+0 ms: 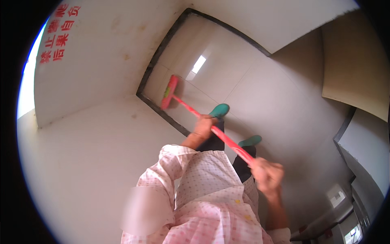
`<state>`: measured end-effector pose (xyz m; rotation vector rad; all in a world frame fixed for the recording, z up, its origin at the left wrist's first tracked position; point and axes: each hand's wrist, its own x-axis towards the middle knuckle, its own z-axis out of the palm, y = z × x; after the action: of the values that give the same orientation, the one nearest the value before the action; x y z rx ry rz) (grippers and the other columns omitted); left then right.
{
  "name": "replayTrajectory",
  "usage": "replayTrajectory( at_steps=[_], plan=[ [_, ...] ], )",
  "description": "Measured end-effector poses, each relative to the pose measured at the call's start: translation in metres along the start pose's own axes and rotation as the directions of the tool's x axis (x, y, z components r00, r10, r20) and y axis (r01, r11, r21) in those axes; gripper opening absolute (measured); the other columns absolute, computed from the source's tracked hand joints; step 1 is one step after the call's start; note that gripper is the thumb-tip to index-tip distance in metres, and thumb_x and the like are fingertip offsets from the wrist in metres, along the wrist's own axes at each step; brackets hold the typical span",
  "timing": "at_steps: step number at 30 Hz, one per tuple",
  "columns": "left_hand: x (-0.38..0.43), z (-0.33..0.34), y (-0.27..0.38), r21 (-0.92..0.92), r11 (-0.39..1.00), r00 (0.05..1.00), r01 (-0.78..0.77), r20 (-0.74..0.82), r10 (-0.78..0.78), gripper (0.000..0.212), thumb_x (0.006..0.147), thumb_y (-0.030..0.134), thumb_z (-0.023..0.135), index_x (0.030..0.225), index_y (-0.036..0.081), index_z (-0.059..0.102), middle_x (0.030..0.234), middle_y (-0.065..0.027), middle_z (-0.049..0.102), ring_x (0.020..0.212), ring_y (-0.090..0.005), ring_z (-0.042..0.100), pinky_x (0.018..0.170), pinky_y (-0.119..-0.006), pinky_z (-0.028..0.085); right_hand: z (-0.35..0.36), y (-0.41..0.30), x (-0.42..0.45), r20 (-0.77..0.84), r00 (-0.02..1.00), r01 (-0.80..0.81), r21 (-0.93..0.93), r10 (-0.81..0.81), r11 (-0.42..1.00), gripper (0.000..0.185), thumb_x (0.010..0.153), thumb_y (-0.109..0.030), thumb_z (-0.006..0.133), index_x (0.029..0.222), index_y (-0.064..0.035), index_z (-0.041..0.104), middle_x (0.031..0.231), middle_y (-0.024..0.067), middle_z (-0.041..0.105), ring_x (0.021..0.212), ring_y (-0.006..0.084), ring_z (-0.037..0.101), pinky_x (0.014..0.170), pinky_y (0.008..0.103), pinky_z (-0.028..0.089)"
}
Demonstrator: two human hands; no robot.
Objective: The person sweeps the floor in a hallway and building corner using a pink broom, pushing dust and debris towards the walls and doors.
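A broom with a red handle (230, 142) slants across the front of my body. Its pink-red head (169, 92), marked with a yellow-green patch, is at the floor near the left wall's base; the bristles are hidden beneath it. Partway down the handle, my left hand (204, 125) is wrapped around the shaft. My right hand (267, 176) grips the upper end, close to my right side, and looks slightly blurred. Below the hands are my two feet in green shoes (220, 110), standing on glossy pale floor tiles (253, 91).
Dark baseboard (161, 45) borders the floor along the pale walls. Red writing marks the left wall (100, 67), beside a bright opening (29, 88). A wall corner (274, 45) juts in at upper right. Below it stands a tan panel (353, 67).
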<state>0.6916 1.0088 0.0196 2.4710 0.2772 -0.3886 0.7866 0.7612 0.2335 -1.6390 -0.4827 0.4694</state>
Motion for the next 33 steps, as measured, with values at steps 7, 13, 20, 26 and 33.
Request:
replayTrajectory(
  at_steps=[7,13,20,26,33],
  plan=[
    [-0.013,0.108,0.042,0.115,0.992,0.996,0.055,-0.083,-0.045,0.012,0.072,0.020,0.062,0.083,0.016,0.066,0.084,-0.0062,0.059,0.091,-0.0284,0.057,0.079,-0.043,0.040,-0.054,0.048,-0.069,-0.039,0.998,0.056,0.004,-0.056,0.998,0.024,0.078,0.003,0.061,0.059,-0.0004,0.046,0.052,0.0112,0.042,0.041,0.0198,0.041,0.041,0.0311,0.034],
    [0.018,0.191,0.288,-0.110,0.929,0.922,-0.353,0.128,0.365,0.028,0.065,0.008,0.067,0.093,0.013,0.065,0.085,-0.0089,0.060,0.093,-0.0319,0.056,0.085,-0.040,0.045,-0.227,-0.034,-0.201,-0.492,0.860,-0.247,-0.165,0.137,0.955,0.039,0.091,-0.014,0.046,0.056,0.0022,0.047,0.050,0.0069,0.049,0.040,0.0100,0.038,0.042,0.0270,0.033],
    [0.006,0.195,0.418,-0.132,0.773,0.661,-0.620,0.442,0.606,0.031,0.068,0.013,0.069,0.098,0.011,0.061,0.085,-0.0084,0.061,0.094,-0.0268,0.059,0.089,-0.038,0.041,-0.269,-0.105,-0.263,-0.480,0.857,0.080,-0.234,-0.186,0.969,0.043,0.091,-0.015,0.039,0.049,-0.0064,0.037,0.042,0.0043,0.041,0.035,0.0136,0.040,0.045,0.0329,0.046],
    [0.041,0.188,0.371,0.070,0.777,0.729,-0.626,0.406,0.551,0.018,0.070,0.013,0.064,0.087,0.009,0.062,0.083,-0.0109,0.062,0.093,-0.0313,0.059,0.088,-0.044,0.042,-0.262,-0.045,-0.272,-0.649,0.759,-0.061,-0.140,-0.045,0.988,0.040,0.092,-0.015,0.040,0.054,-0.0010,0.046,0.046,0.0060,0.046,0.041,0.0170,0.045,0.049,0.0347,0.045],
    [0.095,0.226,0.326,0.384,0.749,0.827,-0.540,0.406,0.389,0.010,0.078,0.020,0.060,0.084,0.017,0.067,0.090,-0.0046,0.061,0.099,-0.0207,0.056,0.092,-0.039,0.037,-0.228,0.035,-0.256,-0.684,0.703,-0.252,0.021,0.198,0.968,0.029,0.092,-0.010,0.045,0.070,0.0045,0.057,0.051,0.0028,0.047,0.044,0.0086,0.043,0.043,0.0243,0.033]
  ],
)
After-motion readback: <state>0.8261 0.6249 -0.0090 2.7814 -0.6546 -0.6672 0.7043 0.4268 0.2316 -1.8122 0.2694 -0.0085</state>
